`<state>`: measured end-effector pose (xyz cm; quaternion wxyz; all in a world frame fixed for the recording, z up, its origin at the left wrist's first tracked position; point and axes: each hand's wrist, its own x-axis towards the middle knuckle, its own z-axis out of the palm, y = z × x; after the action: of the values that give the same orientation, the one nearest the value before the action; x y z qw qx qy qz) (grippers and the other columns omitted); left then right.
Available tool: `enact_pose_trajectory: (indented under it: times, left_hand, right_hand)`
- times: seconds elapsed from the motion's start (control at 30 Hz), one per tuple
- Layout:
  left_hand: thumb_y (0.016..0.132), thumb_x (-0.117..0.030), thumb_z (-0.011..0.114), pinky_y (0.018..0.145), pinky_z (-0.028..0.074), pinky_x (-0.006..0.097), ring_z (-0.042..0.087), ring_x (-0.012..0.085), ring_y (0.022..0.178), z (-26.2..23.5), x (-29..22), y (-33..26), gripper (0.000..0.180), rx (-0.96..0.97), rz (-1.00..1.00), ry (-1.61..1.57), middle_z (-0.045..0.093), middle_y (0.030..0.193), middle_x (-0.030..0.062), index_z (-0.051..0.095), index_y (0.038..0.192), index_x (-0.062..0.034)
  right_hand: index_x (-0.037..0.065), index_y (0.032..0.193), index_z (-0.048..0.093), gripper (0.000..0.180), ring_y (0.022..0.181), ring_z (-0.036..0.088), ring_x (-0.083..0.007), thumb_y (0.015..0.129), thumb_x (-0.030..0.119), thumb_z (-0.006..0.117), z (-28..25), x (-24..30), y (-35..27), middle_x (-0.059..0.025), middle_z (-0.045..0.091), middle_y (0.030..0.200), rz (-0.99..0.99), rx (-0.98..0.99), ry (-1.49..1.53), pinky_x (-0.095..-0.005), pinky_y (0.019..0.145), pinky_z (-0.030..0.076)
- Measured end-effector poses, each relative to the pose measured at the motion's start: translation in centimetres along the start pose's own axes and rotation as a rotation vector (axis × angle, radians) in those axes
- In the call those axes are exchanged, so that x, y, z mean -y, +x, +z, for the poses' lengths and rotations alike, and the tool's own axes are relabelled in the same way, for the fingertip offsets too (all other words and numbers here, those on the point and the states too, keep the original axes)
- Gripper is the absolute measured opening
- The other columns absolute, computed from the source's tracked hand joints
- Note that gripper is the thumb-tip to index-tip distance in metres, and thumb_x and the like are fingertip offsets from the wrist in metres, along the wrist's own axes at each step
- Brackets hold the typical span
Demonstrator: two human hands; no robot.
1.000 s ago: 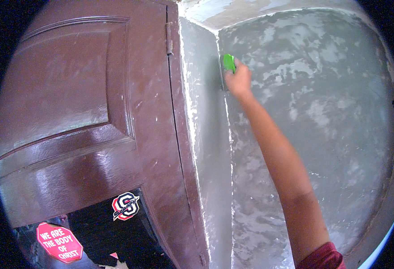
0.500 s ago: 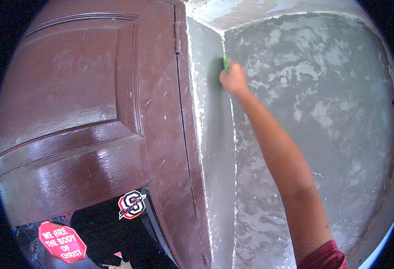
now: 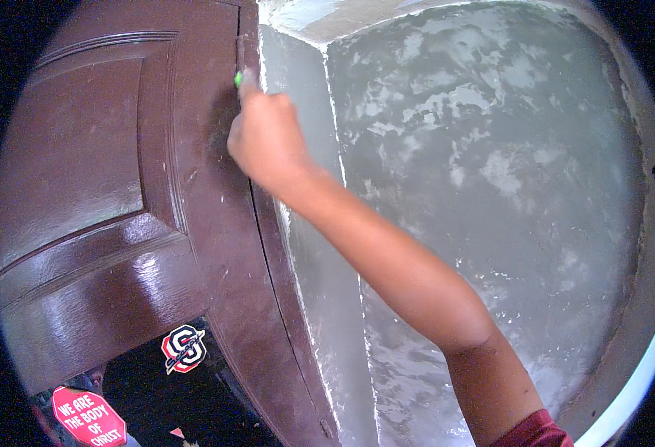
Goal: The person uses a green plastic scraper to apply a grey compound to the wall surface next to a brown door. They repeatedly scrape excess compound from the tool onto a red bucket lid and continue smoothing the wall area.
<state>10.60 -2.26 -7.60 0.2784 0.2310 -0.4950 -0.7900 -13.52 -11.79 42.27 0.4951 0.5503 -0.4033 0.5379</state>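
My right hand (image 3: 271, 141) is raised in a closed grip at the upper part of the brown wooden door (image 3: 216, 261), over the edge where door and frame meet. A small bright green tool (image 3: 238, 79) pokes out past its fingers; the rest is hidden in the fist, so its kind does not show. Just above it is the door's hinge (image 3: 242, 51). Under my wrist runs a narrow grey wall strip (image 3: 298, 82), edged in rough white along the frame. My left hand is out of view.
A broad grey wall (image 3: 506, 216) with pale patches fills the right side, meeting the strip at a white corner line (image 3: 335, 119). Above is a whitish ceiling (image 3: 357, 16). The door's lower black panel (image 3: 149, 402) bears a red octagonal sticker (image 3: 89, 417) and a round-cornered emblem sticker (image 3: 184, 349).
My right hand has moved left with the green tool, from the wall corner across the narrow strip to the door's hinge edge. The view has shifted slightly.
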Motion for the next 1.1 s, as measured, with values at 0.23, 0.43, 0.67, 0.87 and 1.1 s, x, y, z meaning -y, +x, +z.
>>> enact_pose_trajectory:
  times: [0.23, 0.43, 0.67, 0.87, 1.1]
  left_hand:
    - [0.093, -0.034, 0.053, 0.047, 0.027, 0.024, 0.038, 0.0078, 0.051, -0.7, 0.2, 0.0, 0.038, -0.009, -0.012, 0.016, 0.047, 0.061, -0.0010, 0.064, 0.100, 0.0011]
    - [0.094, -0.031, 0.053, 0.047, 0.028, 0.025, 0.039, 0.0089, 0.051, -2.2, 1.1, -0.4, 0.032, -0.060, -0.056, -0.041, 0.047, 0.061, -0.0005, 0.063, 0.090, -0.0015]
    - [0.094, -0.032, 0.051, 0.051, 0.030, 0.025, 0.041, 0.0094, 0.054, -2.0, 1.9, -0.1, 0.031, -0.312, -0.089, -0.046, 0.048, 0.061, -0.0011, 0.062, 0.084, -0.0048]
    - [0.094, -0.033, 0.050, 0.052, 0.030, 0.025, 0.041, 0.0091, 0.056, -0.4, 0.8, 1.0, 0.034, -0.254, -0.029, 0.036, 0.047, 0.063, -0.0008, 0.056, 0.075, -0.0067]
    - [0.094, -0.031, 0.049, 0.052, 0.030, 0.024, 0.042, 0.0085, 0.057, 0.6, 0.9, 2.9, 0.034, -0.111, -0.024, -0.085, 0.053, 0.069, -0.0010, 0.064, 0.090, 0.0000]
  right_hand:
    - [-0.002, 0.103, 0.061, 0.030, 0.085, 0.064, -0.0412, 0.073, 0.002, 0.059, -3.9, -8.0, 2.5, -0.0263, 0.064, 0.085, 0.190, -0.220, 0.047, -0.0435, 0.074, 0.049]
    - [-0.005, 0.091, 0.059, 0.022, 0.086, 0.061, -0.0444, 0.071, 0.002, 0.060, -1.3, -14.4, 2.8, -0.0269, 0.063, 0.084, 0.252, -0.227, -0.094, -0.0491, 0.078, 0.049]
    - [0.000, 0.108, 0.061, 0.035, 0.090, 0.061, -0.0432, 0.073, 0.001, 0.055, 1.0, -16.1, 3.7, -0.0277, 0.063, 0.093, 0.277, -0.116, -0.131, -0.0462, 0.080, 0.049]
    - [-0.003, 0.109, 0.060, 0.040, 0.087, 0.061, -0.0443, 0.070, -0.001, 0.055, 2.8, -11.5, 3.7, -0.0290, 0.063, 0.088, 0.081, -0.022, -0.027, -0.0468, 0.080, 0.050]
    - [-0.008, 0.095, 0.060, 0.026, 0.078, 0.061, -0.0485, 0.070, -0.002, 0.055, 1.1, -4.0, 3.3, -0.0332, 0.060, 0.078, -0.064, -0.081, 0.113, -0.0504, 0.077, 0.050]
